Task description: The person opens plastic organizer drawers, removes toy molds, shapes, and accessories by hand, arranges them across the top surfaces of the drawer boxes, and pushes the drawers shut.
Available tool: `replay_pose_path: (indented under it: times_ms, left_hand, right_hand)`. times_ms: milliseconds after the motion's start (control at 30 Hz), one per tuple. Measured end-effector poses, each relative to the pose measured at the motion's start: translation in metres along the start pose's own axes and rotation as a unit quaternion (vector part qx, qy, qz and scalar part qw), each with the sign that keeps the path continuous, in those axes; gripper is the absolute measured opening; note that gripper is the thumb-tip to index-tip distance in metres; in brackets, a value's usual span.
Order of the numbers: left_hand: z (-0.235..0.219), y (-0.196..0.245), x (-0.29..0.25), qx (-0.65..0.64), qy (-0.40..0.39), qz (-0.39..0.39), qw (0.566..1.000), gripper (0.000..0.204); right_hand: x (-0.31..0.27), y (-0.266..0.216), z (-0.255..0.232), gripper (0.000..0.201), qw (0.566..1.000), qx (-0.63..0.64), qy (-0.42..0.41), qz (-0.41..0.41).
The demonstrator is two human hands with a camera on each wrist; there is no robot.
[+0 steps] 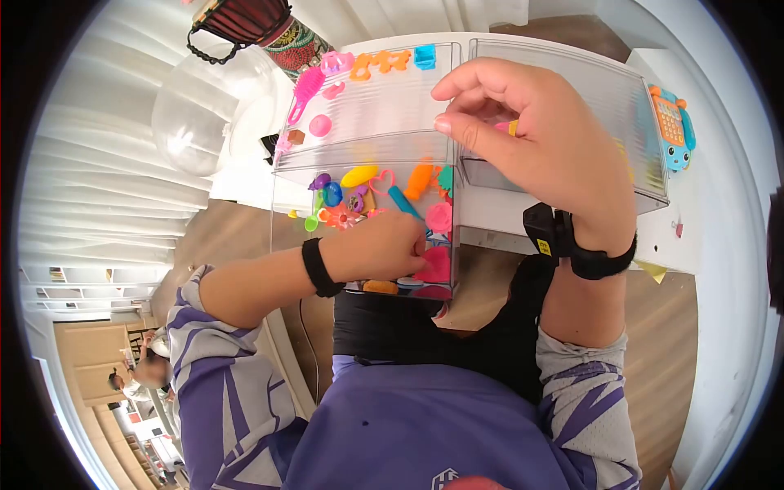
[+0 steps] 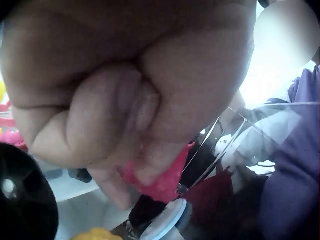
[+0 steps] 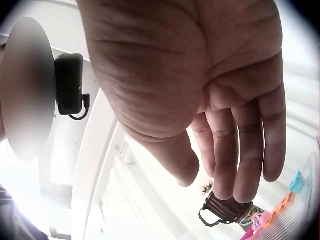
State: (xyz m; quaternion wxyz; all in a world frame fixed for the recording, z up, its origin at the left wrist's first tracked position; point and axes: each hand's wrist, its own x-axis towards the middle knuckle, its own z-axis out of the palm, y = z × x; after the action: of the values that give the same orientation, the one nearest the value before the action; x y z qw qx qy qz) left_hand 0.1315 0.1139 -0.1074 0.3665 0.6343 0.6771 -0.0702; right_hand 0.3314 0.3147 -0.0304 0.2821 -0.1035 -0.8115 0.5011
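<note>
My left hand [image 1: 380, 249] reaches into the near clear bin [image 1: 282, 237] of toys, its fingertips at a pinkish-red toy piece [image 1: 434, 265]. In the left wrist view, the curled fingers and thumb of that hand [image 2: 115, 110] pinch this piece [image 2: 167, 180], whose kind I cannot tell. Beside it lie a round white-and-blue piece [image 2: 165, 220] and an orange-yellow toy [image 1: 380, 287]. My right hand [image 1: 535, 131] is raised over the right-hand bin, fingers loosely bent. The right wrist view shows this hand [image 3: 215, 95] with its palm bare and fingers apart.
A back clear bin [image 1: 392, 90] holds a pink hairbrush [image 1: 306, 94], orange shapes [image 1: 384, 62] and a blue piece [image 1: 425, 56]. The right clear bin [image 1: 563, 61] stands alongside it. A toy phone [image 1: 671, 126] lies at the right, a drum [image 1: 269, 33] at the back left.
</note>
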Motion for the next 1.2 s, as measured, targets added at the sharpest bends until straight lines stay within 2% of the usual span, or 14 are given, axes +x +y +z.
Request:
replay_pose_path:
  times_ms: [200,300,367,500,567,700,800,867,900,967,1067,1100,1133,1200]
  left_hand:
    - [-0.023,0.007,-0.014,-0.099,0.080,-0.011,0.992,0.026]
    - [-0.031,0.010,-0.015,-0.063,0.066,-0.045,0.995,0.028]
    - [-0.030,0.013,-0.013,-0.007,0.006,-0.045,0.999,0.032]
    - [-0.009,0.005,-0.001,-0.042,-0.030,-0.017,0.999,0.031]
    - [-0.007,0.002,0.002,-0.033,-0.002,0.017,0.999,0.027]
    - [-0.036,0.000,-0.011,-0.077,0.031,0.005,0.997,0.026]
    - [-0.058,-0.007,-0.022,-0.060,0.077,0.060,0.993,0.025]
    - [-0.064,-0.011,-0.027,-0.249,0.056,0.081,0.964,0.023]
    - [-0.065,-0.014,-0.028,-0.243,0.063,0.080,0.965,0.023]
    - [-0.065,-0.016,-0.027,-0.372,0.063,0.137,0.916,0.020]
    - [-0.073,-0.008,-0.035,-0.405,0.080,0.150,0.898,0.019]
    - [-0.076,-0.009,-0.036,-0.404,0.084,0.153,0.898,0.019]
    - [-0.081,-0.011,-0.039,-0.386,0.087,0.115,0.911,0.023]
    - [-0.082,-0.013,-0.039,-0.367,0.094,0.078,0.922,0.028]
  right_hand:
    - [-0.001,0.000,0.002,0.025,1.000,0.007,-0.005,0.018]
    - [-0.001,0.004,0.002,0.028,1.000,0.002,0.007,0.006]
    - [0.002,0.005,0.004,0.028,1.000,-0.003,0.006,0.003]
    - [0.003,0.004,0.008,0.027,1.000,-0.004,0.014,-0.013]
    - [0.001,0.004,0.009,0.027,1.000,0.002,0.021,-0.013]
    - [-0.002,0.003,0.001,0.024,1.000,-0.006,-0.002,0.004]
    - [-0.002,0.002,0.000,0.023,1.000,-0.020,-0.003,0.013]
    - [0.000,0.004,0.004,0.023,1.000,-0.017,0.002,0.004]
    - [0.003,0.005,0.006,0.024,1.000,-0.008,-0.023,-0.001]
    - [0.005,0.002,0.011,0.026,0.999,-0.003,-0.049,-0.013]
    - [0.003,-0.002,0.018,0.031,0.994,0.028,-0.108,0.005]
    - [0.003,0.001,0.021,0.033,0.992,0.035,-0.115,-0.041]
    - [0.003,0.005,0.023,0.035,0.988,0.042,-0.122,-0.088]
    - [0.004,0.015,0.029,0.036,0.988,0.034,-0.101,-0.109]
